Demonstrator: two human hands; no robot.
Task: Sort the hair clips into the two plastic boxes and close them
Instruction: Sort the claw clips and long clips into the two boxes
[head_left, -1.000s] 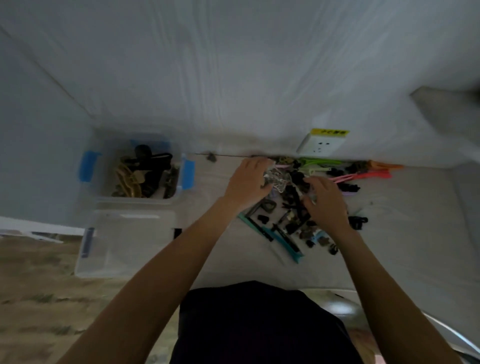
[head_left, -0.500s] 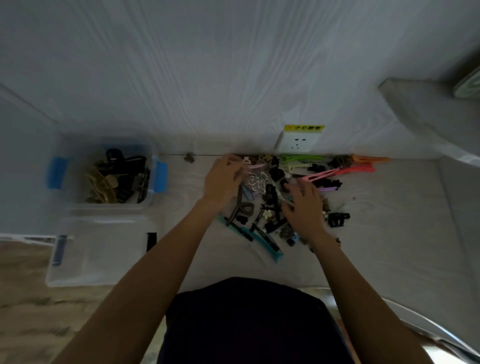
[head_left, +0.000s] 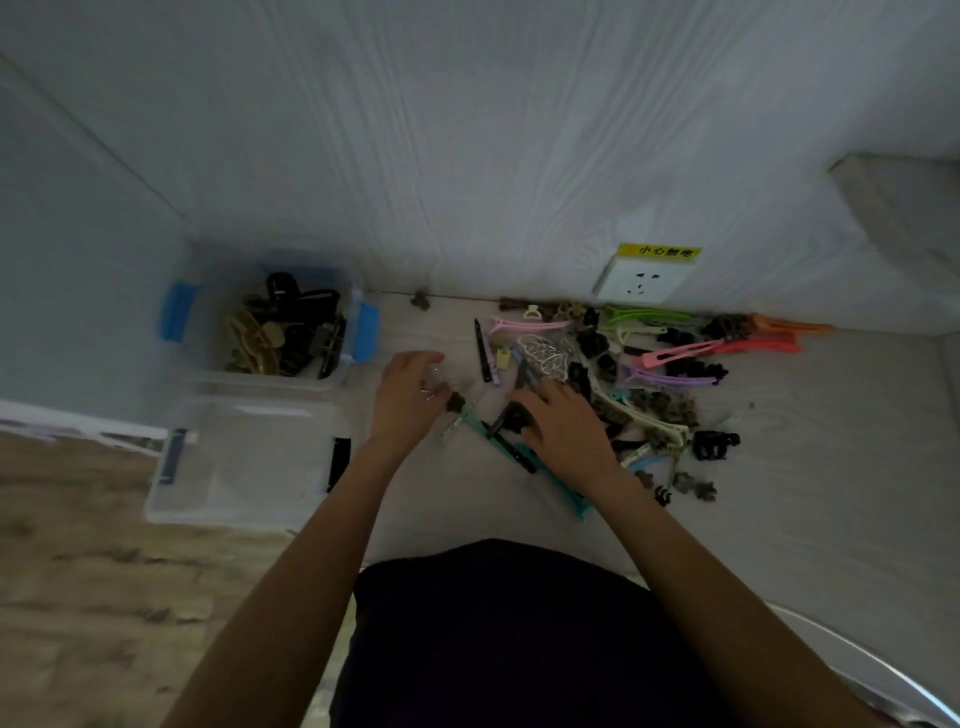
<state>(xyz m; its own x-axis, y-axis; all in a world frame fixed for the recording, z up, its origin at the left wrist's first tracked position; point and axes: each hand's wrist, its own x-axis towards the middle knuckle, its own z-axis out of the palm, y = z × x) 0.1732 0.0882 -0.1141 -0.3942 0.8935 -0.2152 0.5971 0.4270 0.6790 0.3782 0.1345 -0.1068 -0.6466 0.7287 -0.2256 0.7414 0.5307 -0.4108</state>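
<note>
A loose pile of hair clips (head_left: 649, 374) lies on the pale surface by the wall: long pink, green, orange and purple ones, small dark claws and a silver butterfly clip (head_left: 545, 358). My left hand (head_left: 410, 400) hovers left of the pile with curled fingers, and something small and shiny shows between them. My right hand (head_left: 563, 426) rests on the pile's near-left edge, its fingers pinched on a black clip (head_left: 514, 418). A clear box with blue latches (head_left: 363, 332) stands at far left and holds dark and tan claw clips. A second clear box (head_left: 244, 457) sits in front of it.
A wall socket (head_left: 641, 278) with a yellow label sits just behind the pile. A teal strip (head_left: 561, 486) lies under my right wrist. One stray clip (head_left: 420, 300) rests against the wall. The surface ends at left, above a wooden floor (head_left: 78, 545).
My left hand has pulled back from the silver butterfly clip toward the boxes. My right hand has shifted to the pile's near-left edge. The butterfly clip now lies on the pile.
</note>
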